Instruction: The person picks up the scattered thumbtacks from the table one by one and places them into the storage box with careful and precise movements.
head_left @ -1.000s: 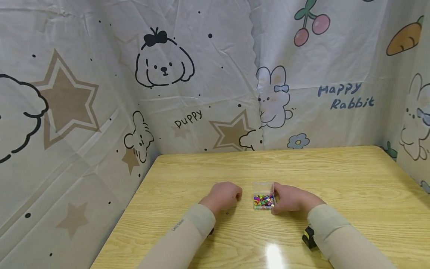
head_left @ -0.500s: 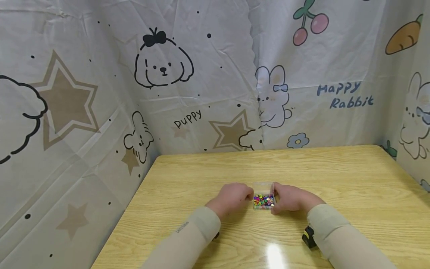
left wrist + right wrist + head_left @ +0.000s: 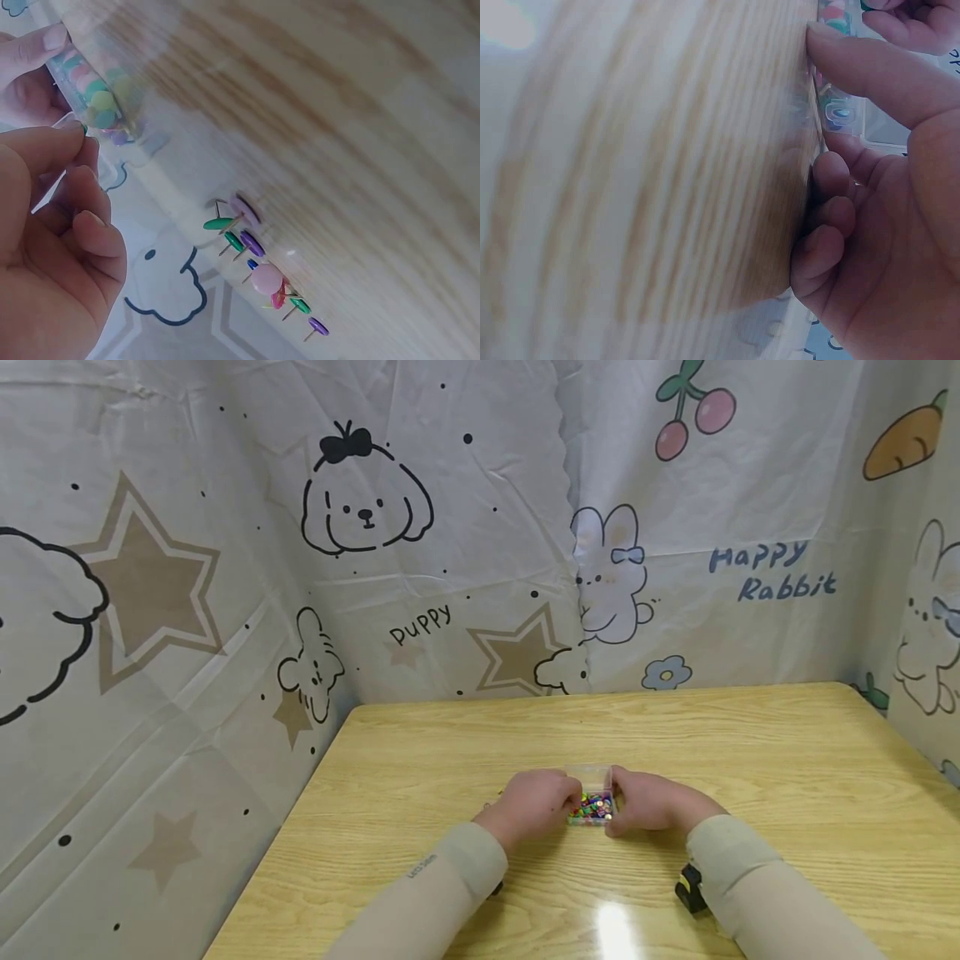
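A small clear plastic box (image 3: 589, 822) filled with colourful thumbtacks (image 3: 596, 807) sits on the table, its hinged lid (image 3: 590, 774) standing up at the back. My right hand (image 3: 651, 802) grips the box's right side, thumb along the near side and fingers behind. From the left, my left hand (image 3: 534, 803) reaches over the box's left end. In the left wrist view its thumb and forefinger pinch a green thumbtack (image 3: 84, 130), mostly hidden by the fingertips. Several loose thumbtacks (image 3: 266, 278), pink, green and purple, lie in a rough row on the table beside that hand.
The wooden table (image 3: 750, 752) runs back to a printed cloth (image 3: 450, 527) hung behind it and along both sides. A black wrist device (image 3: 691, 888) is under the right sleeve.
My left hand has moved right, from beside the box to over its left end, where its fingers now cover some thumbtacks. The right hand and the box have stayed put.
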Tool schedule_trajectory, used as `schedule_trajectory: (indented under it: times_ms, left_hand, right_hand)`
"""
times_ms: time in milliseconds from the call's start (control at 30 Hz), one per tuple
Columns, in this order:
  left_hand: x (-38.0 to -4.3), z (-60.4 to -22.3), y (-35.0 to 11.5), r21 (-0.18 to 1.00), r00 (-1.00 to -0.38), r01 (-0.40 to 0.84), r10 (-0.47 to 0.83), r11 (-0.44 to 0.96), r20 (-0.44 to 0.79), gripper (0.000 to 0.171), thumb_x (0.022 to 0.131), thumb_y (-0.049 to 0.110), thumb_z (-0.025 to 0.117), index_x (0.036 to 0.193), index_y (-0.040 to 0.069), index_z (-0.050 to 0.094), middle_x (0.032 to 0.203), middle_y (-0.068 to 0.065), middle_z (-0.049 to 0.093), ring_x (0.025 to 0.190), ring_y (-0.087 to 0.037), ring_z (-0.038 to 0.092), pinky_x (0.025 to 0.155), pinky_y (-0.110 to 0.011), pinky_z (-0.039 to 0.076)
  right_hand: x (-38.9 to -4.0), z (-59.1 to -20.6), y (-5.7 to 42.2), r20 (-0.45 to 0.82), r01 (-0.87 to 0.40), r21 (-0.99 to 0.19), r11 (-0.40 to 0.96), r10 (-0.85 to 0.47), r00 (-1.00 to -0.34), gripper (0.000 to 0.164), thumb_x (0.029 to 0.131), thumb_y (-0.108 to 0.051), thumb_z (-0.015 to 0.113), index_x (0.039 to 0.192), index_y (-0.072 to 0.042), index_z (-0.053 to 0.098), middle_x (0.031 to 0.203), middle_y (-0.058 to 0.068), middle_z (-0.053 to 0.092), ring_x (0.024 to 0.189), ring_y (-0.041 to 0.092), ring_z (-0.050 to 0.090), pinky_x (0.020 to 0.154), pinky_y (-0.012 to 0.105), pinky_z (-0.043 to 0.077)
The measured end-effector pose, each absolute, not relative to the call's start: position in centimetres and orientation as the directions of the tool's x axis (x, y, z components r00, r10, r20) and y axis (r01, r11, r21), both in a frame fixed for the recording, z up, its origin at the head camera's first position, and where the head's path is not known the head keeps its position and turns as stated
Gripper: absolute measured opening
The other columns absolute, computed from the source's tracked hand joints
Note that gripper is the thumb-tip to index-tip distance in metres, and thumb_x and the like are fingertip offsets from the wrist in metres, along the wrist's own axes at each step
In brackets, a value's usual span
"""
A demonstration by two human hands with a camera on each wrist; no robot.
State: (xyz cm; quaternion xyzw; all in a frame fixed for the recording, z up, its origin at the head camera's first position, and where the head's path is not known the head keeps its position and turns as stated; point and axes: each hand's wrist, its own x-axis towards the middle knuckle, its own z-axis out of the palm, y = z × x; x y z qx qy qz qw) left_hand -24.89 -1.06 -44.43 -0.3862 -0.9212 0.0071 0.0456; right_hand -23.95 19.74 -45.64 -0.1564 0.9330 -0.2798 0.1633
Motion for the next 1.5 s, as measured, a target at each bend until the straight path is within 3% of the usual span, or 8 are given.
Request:
schedule_trajectory:
  times_ms: [367, 633, 867, 1000, 1200, 1500]
  left_hand:
    - [-24.9, -44.4, -1.1, -0.066, -0.714, 0.696, 0.699, 0.715, 0.045, 0.007, 0.093, 0.023, 0.064, 0.090, 0.027, 0.069, 0.081, 0.015, 0.058, 0.067, 0.002, 0.047, 0.059, -0.020, 0.046]
    - [-25.3, -44.4, -1.9, 0.017, -0.742, 0.670, 0.670, 0.742, 0.037, 0.015, 0.093, 0.017, 0.060, 0.100, 0.027, 0.070, 0.096, 0.015, 0.067, 0.085, 0.001, 0.056, 0.074, -0.024, 0.050]
    - [-25.9, -43.5, -4.1, 0.033, -0.760, 0.650, 0.650, 0.759, 0.008, 0.021, 0.095, 0.014, 0.052, 0.102, 0.024, 0.068, 0.100, 0.013, 0.067, 0.087, -0.002, 0.057, 0.075, -0.027, 0.051]
    - [-26.5, -43.2, -5.6, 0.019, -0.795, 0.607, 0.607, 0.795, -0.016, 0.019, 0.095, 0.015, 0.052, 0.102, 0.025, 0.067, 0.101, 0.012, 0.066, 0.087, -0.004, 0.057, 0.076, -0.029, 0.051]
    - [-27.1, -42.9, -7.4, 0.039, -0.832, 0.551, 0.552, 0.834, -0.057, 0.018, 0.093, 0.013, 0.053, 0.100, 0.023, 0.067, 0.097, 0.011, 0.065, 0.082, -0.006, 0.055, 0.073, -0.033, 0.050]
    - [-27.5, -43.4, -8.7, 0.085, -0.845, 0.518, 0.525, 0.851, -0.102, 0.014, 0.088, 0.013, 0.059, 0.083, 0.025, 0.063, 0.076, 0.013, 0.058, 0.066, -0.008, 0.050, 0.063, -0.031, 0.045]
  right_hand:
    - [-24.2, -45.8, 19.7, -0.222, -0.193, -0.563, 0.804, -0.372, -0.902, 0.051, 0.068, -0.030, 0.082, 0.101, -0.014, 0.046, 0.091, 0.004, 0.053, 0.077, 0.021, 0.047, 0.069, 0.040, 0.039]
    - [-24.2, -45.8, 19.8, -0.221, -0.190, -0.571, 0.799, -0.373, -0.901, 0.055, 0.068, -0.031, 0.083, 0.107, -0.014, 0.048, 0.098, 0.002, 0.055, 0.082, 0.019, 0.048, 0.080, 0.043, 0.042]
    - [-24.1, -45.9, 19.8, -0.218, -0.203, -0.574, 0.793, -0.387, -0.896, 0.053, 0.068, -0.031, 0.082, 0.103, -0.014, 0.046, 0.093, 0.002, 0.054, 0.078, 0.020, 0.047, 0.074, 0.041, 0.041]
    - [-24.1, -45.8, 19.8, -0.220, -0.205, -0.572, 0.794, -0.390, -0.894, 0.053, 0.068, -0.031, 0.082, 0.104, -0.015, 0.047, 0.095, 0.002, 0.054, 0.080, 0.020, 0.047, 0.077, 0.042, 0.041]
    - [-24.1, -45.8, 19.7, -0.211, -0.205, -0.567, 0.798, -0.382, -0.900, 0.056, 0.068, -0.031, 0.082, 0.109, -0.015, 0.048, 0.103, 0.003, 0.056, 0.087, 0.019, 0.048, 0.089, 0.047, 0.042]
    - [-24.1, -45.8, 19.7, -0.210, -0.208, -0.570, 0.795, -0.386, -0.898, 0.057, 0.068, -0.031, 0.082, 0.110, -0.015, 0.047, 0.103, 0.003, 0.056, 0.088, 0.019, 0.048, 0.090, 0.047, 0.041]
